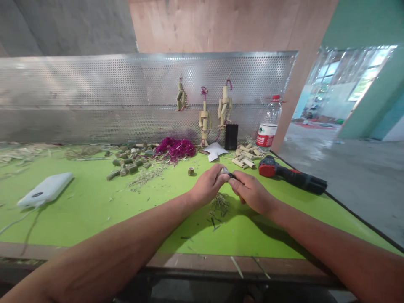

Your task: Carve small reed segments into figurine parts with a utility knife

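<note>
Fingers of the left hand [210, 184] and right hand [255, 194] pinch a small pale-and-dark object [224, 171] above shavings [220, 203]. The green counter [252, 240] lies mostly open toward its near edge [176, 260]; a power tool [292, 176] sits beside the right edge [362, 221]. A perforated panel [104, 88] stands behind; floor [334, 155] extends rightward.

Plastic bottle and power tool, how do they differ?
The plastic bottle stands upright, while the power tool lies down. The bottle is see-through above its label; the tool is opaque, mainly black. The tool sits nearer the right hand; the bottle is farther back. Both show some red.
</note>
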Motion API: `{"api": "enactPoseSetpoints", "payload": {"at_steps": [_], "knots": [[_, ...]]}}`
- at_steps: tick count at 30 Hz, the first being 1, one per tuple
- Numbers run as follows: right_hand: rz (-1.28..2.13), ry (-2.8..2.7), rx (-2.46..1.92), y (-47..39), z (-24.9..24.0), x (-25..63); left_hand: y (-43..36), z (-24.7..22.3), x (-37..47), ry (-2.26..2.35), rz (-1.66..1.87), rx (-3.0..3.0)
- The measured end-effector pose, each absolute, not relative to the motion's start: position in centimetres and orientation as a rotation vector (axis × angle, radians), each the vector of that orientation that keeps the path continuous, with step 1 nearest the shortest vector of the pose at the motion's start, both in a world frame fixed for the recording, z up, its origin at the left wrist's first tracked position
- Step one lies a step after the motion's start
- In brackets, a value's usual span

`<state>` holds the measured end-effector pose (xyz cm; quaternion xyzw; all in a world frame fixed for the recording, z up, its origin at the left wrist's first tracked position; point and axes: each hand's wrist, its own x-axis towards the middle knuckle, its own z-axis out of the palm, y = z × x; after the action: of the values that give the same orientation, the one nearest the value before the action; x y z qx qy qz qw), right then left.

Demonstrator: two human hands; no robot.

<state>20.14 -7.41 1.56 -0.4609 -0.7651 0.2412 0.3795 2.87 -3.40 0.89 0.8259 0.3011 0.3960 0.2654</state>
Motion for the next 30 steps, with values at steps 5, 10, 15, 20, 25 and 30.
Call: {"api": "enactPoseSetpoints", "payload": {"at_steps": [5,10,15,20,25,30], "knots": [[0.763,-1.966,-1.165,-7.4,1.67,20.22,-3.35,0.76,2.87,0.726,1.028,2.225],[0.665,-1.995,-1.176,-7.31,1.52,20.28,-3.32,1.0,2.79,0.717,1.006,2.278],[0.574,-1.971,-1.201,-7.35,1.53,20.14,-3.4,1.01,2.89,0.838,1.054,2.248],[0.695,-1.984,-1.174,-7.47,1.81,20.17,-3.41,0.85,2.91,0.705,1.018,2.171],[0.74,-2.011,-1.161,-7.46,1.82,20.24,-3.11,0.75,2.81,0.614,0.991,2.187],[0.604,-1.983,-1.197,-7.45,1.71,20.1,-3.15,0.93,2.86,0.748,1.04,2.207]]}}
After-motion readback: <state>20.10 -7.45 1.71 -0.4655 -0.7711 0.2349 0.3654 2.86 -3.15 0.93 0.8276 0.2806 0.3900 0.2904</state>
